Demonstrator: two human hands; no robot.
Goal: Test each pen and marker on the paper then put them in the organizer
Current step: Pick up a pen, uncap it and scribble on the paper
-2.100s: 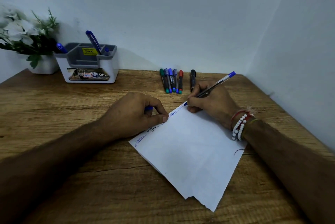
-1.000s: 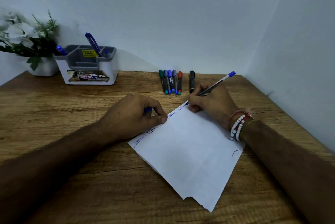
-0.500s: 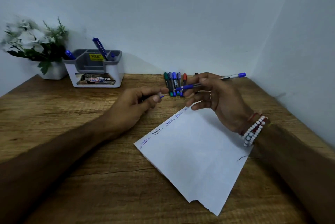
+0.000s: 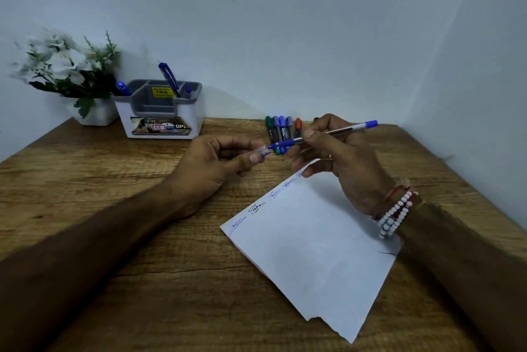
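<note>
My right hand [image 4: 339, 163] holds a blue ballpoint pen [image 4: 339, 131] level above the table, tip pointing left. My left hand [image 4: 211, 163] pinches the pen's clear cap [image 4: 262, 150], and the pen tip meets the cap's mouth. Below lies a white sheet of paper [image 4: 313, 251] with several small scribbles along its upper-left edge. Several markers [image 4: 281, 130] lie side by side behind my hands. The grey and white organizer [image 4: 159, 112] stands at the back left with blue pens [image 4: 168, 77] in it.
A white pot of white flowers [image 4: 68, 72] stands left of the organizer. Walls close off the back and the right side of the wooden table [image 4: 99, 194]. Bead bracelets are on my right wrist.
My right hand lifted the pen off the paper and turned it level. My left hand left the paper and brought the cap up to the pen tip.
</note>
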